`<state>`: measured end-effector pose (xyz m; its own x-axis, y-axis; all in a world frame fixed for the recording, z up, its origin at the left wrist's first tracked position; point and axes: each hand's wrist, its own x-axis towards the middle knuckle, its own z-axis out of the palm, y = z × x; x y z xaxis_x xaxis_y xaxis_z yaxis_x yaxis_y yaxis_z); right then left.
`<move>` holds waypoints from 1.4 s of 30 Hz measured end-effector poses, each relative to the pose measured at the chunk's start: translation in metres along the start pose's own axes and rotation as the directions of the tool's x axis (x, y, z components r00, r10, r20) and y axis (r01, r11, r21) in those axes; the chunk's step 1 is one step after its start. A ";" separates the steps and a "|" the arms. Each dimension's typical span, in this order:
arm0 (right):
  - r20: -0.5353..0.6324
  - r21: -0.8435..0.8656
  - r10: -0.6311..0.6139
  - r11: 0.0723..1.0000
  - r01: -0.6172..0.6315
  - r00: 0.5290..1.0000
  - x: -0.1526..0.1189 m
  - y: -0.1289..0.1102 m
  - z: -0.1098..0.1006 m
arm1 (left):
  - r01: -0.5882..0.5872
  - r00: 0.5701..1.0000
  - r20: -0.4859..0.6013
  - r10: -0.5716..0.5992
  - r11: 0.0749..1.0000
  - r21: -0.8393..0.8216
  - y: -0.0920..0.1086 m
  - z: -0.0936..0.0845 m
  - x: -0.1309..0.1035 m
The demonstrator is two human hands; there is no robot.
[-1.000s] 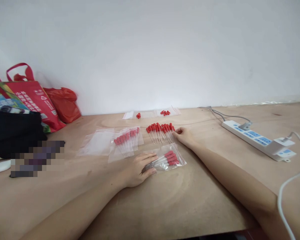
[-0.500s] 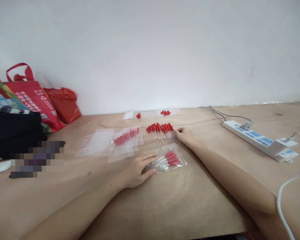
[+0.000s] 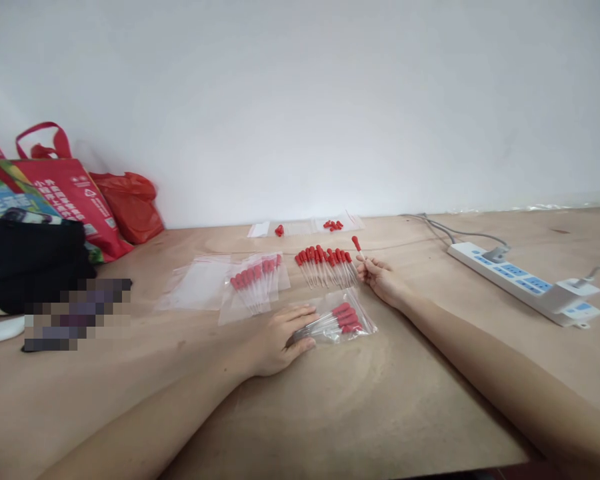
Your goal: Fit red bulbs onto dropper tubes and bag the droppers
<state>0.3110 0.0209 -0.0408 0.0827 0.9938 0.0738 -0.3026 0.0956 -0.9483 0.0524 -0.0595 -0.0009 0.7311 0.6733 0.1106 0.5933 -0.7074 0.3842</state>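
Observation:
In my right hand (image 3: 380, 279) is a glass dropper with a red rubber bulb (image 3: 356, 243), held between thumb and fingers with the bulb pointing up. Just left of it lies a fanned row of similar droppers (image 3: 325, 260), red bulbs away from me. My left hand (image 3: 285, 337) rests on the left end of a clear zip bag (image 3: 365, 320), its thumb apart from its stretched fingers. Several red-bulbed droppers (image 3: 347, 317) lie in that bag, their glass ends partly hidden by the hand. Further left, another clear bag (image 3: 230, 310) has droppers (image 3: 253, 275) in or on it.
Flat clear bags (image 3: 197, 283) lie left of the droppers. Loose red bulbs (image 3: 333, 225) sit on a bag near the wall, with more bulbs (image 3: 279, 231) beside. A power strip (image 3: 510, 277) with cords is at right. Shopping bags (image 3: 75, 200) and a black bag (image 3: 35, 267) stand left.
My right hand has taken a dropper from the right end of the row and moved slightly right, tilting it up. My left hand stays on the bag.

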 end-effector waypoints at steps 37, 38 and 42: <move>-0.234 -0.068 -0.033 0.998 0.017 0.972 -0.050 -0.008 0.001 | -0.015 1.000 -0.028 0.014 0.999 -0.042 0.000 0.001 -0.001; -0.272 -0.097 -0.057 0.995 0.032 0.961 -0.048 -0.008 -0.001 | -0.015 1.000 -0.026 0.014 0.999 -0.042 0.000 0.001 -0.001; -0.367 -0.179 -0.116 0.982 0.053 0.923 -0.045 -0.009 -0.007 | -0.006 1.000 -0.018 0.005 0.999 -0.047 0.000 0.000 -0.001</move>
<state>0.3164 -0.0248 -0.0380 0.4598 0.8856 0.0651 -0.1230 0.1361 -0.9830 0.0514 -0.0605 -0.0011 0.7279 0.6735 0.1285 0.5726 -0.7002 0.4265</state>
